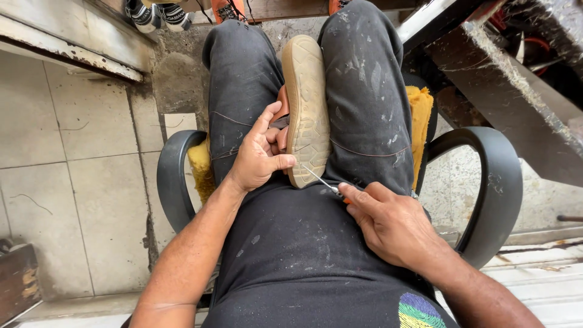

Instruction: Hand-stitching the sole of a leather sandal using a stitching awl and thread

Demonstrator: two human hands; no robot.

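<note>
A shoe (306,103) with a tan sole and orange-brown upper is wedged sole-up between my thighs in dark, paint-flecked trousers. My left hand (258,152) grips the shoe's heel end, thumb pressed against the sole's edge. My right hand (388,222) pinches a thin metal awl (319,180) with an orange handle. Its point touches the sole's rim near the heel.
I sit in a chair with black curved armrests (495,182) and worn yellow foam (420,118). Tiled floor (73,152) lies to the left. A dusty metal workbench frame (510,85) stands at the upper right. Other shoes (158,15) sit at the top.
</note>
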